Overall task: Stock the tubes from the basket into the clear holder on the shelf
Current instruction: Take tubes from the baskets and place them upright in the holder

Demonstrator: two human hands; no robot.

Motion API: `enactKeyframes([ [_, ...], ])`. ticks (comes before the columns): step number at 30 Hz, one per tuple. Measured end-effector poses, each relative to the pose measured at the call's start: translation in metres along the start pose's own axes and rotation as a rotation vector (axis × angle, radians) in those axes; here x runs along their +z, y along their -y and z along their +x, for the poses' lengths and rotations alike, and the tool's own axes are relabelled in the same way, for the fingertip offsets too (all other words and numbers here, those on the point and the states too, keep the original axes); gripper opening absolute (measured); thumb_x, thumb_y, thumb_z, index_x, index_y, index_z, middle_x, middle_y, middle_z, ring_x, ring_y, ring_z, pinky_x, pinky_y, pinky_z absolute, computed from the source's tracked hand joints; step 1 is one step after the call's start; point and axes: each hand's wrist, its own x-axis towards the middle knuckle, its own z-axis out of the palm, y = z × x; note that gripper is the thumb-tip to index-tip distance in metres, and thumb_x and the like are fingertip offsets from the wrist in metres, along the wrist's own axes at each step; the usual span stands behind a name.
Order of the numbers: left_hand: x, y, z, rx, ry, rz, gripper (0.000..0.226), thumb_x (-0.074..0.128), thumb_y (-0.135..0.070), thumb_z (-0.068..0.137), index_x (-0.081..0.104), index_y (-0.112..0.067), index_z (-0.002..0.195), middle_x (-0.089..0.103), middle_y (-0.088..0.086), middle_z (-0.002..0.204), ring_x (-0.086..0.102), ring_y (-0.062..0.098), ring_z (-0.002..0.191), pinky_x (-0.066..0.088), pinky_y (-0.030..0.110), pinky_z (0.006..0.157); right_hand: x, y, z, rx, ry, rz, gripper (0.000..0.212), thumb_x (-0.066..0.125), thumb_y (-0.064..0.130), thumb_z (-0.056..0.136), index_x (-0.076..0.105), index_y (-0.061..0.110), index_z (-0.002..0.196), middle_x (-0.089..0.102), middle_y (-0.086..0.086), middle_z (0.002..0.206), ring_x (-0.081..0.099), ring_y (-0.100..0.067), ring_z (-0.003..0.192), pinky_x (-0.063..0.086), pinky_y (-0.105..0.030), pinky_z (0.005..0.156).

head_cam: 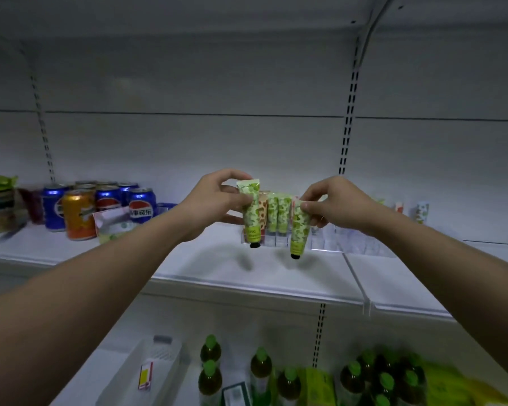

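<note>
- While a green tube (251,213) was pinched in the left hand (217,200) and a second green tube (299,230) in the right hand (335,205), both were held cap-down just before the clear holder (329,241) on the shelf (217,259).
- Some tubes were already stood inside.
- Each tube would best be lowered upright into a free slot, one at a time, and released only once seated.
</note>
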Motion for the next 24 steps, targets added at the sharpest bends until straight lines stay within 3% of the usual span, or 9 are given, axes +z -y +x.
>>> enactKeyframes([
  [4,0.001,0.009,0.036,0.04,-0.022,0.039,0.008,0.066,-0.012,0.09,0.067,-0.01,0.098,0.069,0.023,0.093,0.067,0.028,0.084,0.06,0.045,0.075,0.0,-0.01,0.035,-0.004,-0.091,-0.076,0.007,0.062,0.005,0.093,0.067,0.01,0.091,0.07,-0.011,0.085,0.067,-0.011,0.056,0.057,-0.021,0.055],
  [7,0.001,0.017,0.065,0.057,-0.034,0.089,0.005,0.065,-0.011,0.091,0.069,-0.008,0.089,0.069,0.015,0.089,0.066,0.02,0.081,0.061,0.04,0.075,0.007,-0.017,0.059,-0.006,-0.131,-0.127,0.007,0.062,0.008,0.093,0.066,0.011,0.089,0.07,-0.011,0.084,0.069,-0.019,0.064,0.057,-0.029,0.057],
  [11,0.002,0.026,0.098,0.066,-0.051,0.111,0.005,0.065,-0.01,0.09,0.07,-0.009,0.088,0.07,0.01,0.088,0.067,0.018,0.08,0.061,0.032,0.071,0.02,-0.029,0.086,-0.027,-0.162,-0.186,0.006,0.061,0.009,0.093,0.067,0.011,0.09,0.07,-0.008,0.088,0.067,-0.019,0.071,0.045,-0.019,0.054],
  [16,0.007,0.033,0.128,0.102,-0.089,0.148,0.005,0.065,-0.011,0.09,0.07,-0.01,0.091,0.07,0.012,0.093,0.068,0.021,0.085,0.061,0.033,0.073,0.032,-0.046,0.114,-0.035,-0.187,-0.216,0.006,0.062,0.01,0.093,0.068,0.012,0.092,0.069,-0.005,0.092,0.066,-0.018,0.077,0.04,-0.016,0.053],
  [24,0.012,0.044,0.147,0.12,-0.111,0.152,0.007,0.065,-0.011,0.09,0.07,-0.015,0.088,0.07,0.005,0.089,0.068,0.015,0.08,0.059,0.024,0.066,0.048,-0.064,0.132,-0.022,-0.113,-0.234,0.008,0.062,0.004,0.092,0.069,0.008,0.094,0.069,-0.009,0.099,0.066,-0.022,0.08,0.055,-0.032,0.076],
])
